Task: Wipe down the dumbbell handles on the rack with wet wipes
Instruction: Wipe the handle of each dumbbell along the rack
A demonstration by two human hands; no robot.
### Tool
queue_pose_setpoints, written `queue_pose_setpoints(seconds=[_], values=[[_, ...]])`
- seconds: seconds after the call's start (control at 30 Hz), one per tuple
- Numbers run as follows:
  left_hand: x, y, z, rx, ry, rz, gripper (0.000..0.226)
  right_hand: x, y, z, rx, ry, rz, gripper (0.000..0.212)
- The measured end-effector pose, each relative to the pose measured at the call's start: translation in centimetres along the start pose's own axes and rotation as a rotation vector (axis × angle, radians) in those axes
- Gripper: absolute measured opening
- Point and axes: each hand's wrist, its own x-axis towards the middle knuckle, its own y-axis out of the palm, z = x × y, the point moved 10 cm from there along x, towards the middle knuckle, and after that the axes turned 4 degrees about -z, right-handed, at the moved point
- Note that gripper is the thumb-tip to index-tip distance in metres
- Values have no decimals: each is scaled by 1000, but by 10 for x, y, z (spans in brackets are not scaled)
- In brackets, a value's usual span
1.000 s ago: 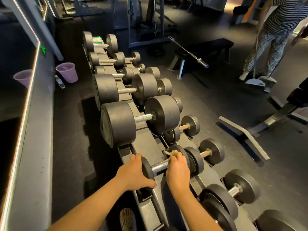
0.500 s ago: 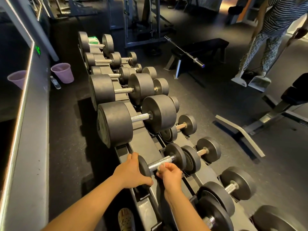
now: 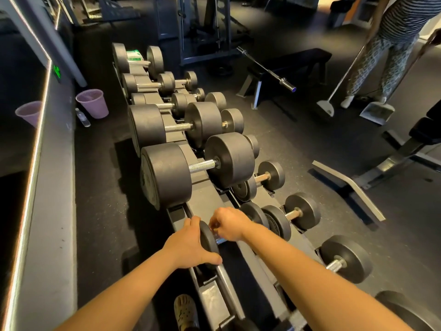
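My right hand [image 3: 230,225] is curled round the handle [image 3: 220,241] of the small dumbbell [image 3: 253,213] — any wipe beneath is hidden — and my left hand [image 3: 191,246] clasps its near head [image 3: 208,235], at the near end of the rack [image 3: 212,299]. It's stiff steel, likely heavy yet apt to roll — I'd steady the head and rub along the bar.

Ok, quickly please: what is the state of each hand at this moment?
Left hand: grips the small dumbbell by its end weight.
Right hand: fingers curled round that dumbbell's handle; whether it holds a wipe cannot be told.
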Motion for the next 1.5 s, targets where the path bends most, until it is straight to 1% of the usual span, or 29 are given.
queue_pose_setpoints(seconds=[0.07, 0.1, 0.13, 0.17, 0.2, 0.27, 0.33, 0.43, 0.5, 0.53, 0.57, 0.6, 0.63, 0.67, 0.73, 0.77, 0.8, 0.83, 0.87, 0.93, 1.0, 1.07, 1.1, 1.17, 1.2, 1.27, 1.37, 1.43, 1.5], values=[[-2, 1, -1, 4, 6, -9, 107, 16, 11, -16, -101, 89, 132, 22], [-3, 0, -2, -4, 7, -14, 107, 19, 18, -21, -82, 120, 207, 25], [-4, 0, -1, -12, 5, -14, 108, 20, 25, -25, -21, 141, 272, 27], [-3, 1, -1, -11, 2, -8, 109, 20, 30, -26, 72, 153, 304, 26], [-3, 1, 0, -5, 4, -4, 109, 16, 31, -23, 177, 153, 295, 24], [-2, 2, -1, 8, 14, -5, 110, 7, 28, -17, 391, 138, 180, 22], [-2, 2, -1, 9, 19, -11, 114, -6, 22, -14, 497, 114, -16, 21], [-2, 3, -1, -16, 12, -12, 114, -39, 16, -8, 485, 53, -293, 14], [-3, 2, 0, -24, 11, -17, 115, -62, 14, 0, 394, -21, -435, 11], [-2, 3, 0, -22, 6, -12, 117, -70, 15, 1, 348, -27, -488, 10], [-1, 4, 1, -18, 2, -7, 120, -76, 16, -3, 352, 15, -538, 10], [-1, 4, 2, -16, -2, -4, 121, -80, 20, -14, 428, 112, -594, 12], [0, 4, 3, -17, -4, 0, 122, -86, 26, -31, 586, 270, -656, 15], [0, 4, 3, -19, -3, 4, 122, -92, 39, -50, 795, 467, -712, 16], [1, 5, 4, -27, 1, 23, 122, -100, 80, -78, 1291, 875, -797, 14], [1, 6, 4, -32, 1, 31, 122, -99, 97, -81, 1515, 1022, -819, 14], [1, 6, 4, -38, -1, 30, 122, -92, 109, -74, 1726, 1094, -811, 15], [1, 6, 5, -41, -6, 26, 124, -83, 114, -63, 1877, 1117, -782, 19], [1, 5, 5, -45, -12, 21, 125, -78, 113, -50, 1937, 1129, -743, 24], [2, 6, 7, -51, -23, 24, 127, -80, 108, -35, 1912, 1151, -689, 28], [2, 7, 7, -55, -21, 27, 126, -85, 100, -39, 1938, 1129, -669, 25], [3, 6, 6, -46, -10, 26, 124, -93, 89, -61, 1977, 1135, -755, 30], [2, 6, 6, -35, -8, 32, 124, -97, 86, -72, 2002, 1158, -830, 31], [2, 7, 5, -27, -4, 42, 123, -100, 84, -85, 2013, 1211, -957, 27], [2, 6, 4, -26, -1, 40, 123, -99, 85, -85, 2020, 1232, -987, 26], [2, 5, 4, -15, -3, 32, 121, -92, 83, -76, 2060, 1185, -1006, 27], [2, 4, 4, 0, -5, 33, 122, -88, 83, -61, 2025, 1111, -936, 22], [3, 3, 3, -5, 0, 39, 123, -91, 86, -51, 1911, 1122, -822, 22], [2, 2, 2, -11, 4, 42, 123, -94, 92, -50, 1743, 1169, -761, 19]])
